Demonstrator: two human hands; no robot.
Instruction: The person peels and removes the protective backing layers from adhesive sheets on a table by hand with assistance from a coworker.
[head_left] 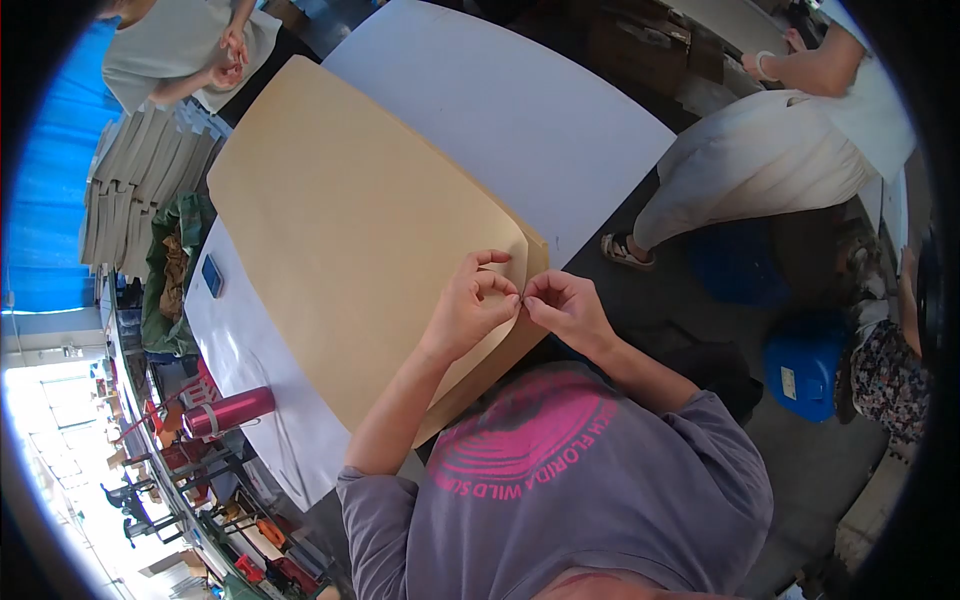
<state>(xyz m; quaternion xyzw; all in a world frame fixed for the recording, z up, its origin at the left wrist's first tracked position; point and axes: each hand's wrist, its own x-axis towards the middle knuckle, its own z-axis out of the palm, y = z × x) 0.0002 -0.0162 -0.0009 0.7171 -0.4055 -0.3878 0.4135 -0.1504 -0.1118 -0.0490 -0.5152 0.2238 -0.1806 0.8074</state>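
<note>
A large tan paper sheet [350,200] lies across the table, its near edge curling up over more tan paper [490,370] beneath. At that edge my left hand [474,305] is closed in a pinch, with its other fingers bent above the sheet. My right hand [568,312] meets it from the right, thumb and forefinger also pinched at the edge. The two sets of fingertips almost touch. Whether anything small is between them is too fine to make out.
The white tabletop [500,110] shows on both sides. A phone [212,276] and a pink-red flask [228,412] lie at left. One person [190,60] stands at the far end, another [780,150] at right. A blue bin [800,365] stands on the floor.
</note>
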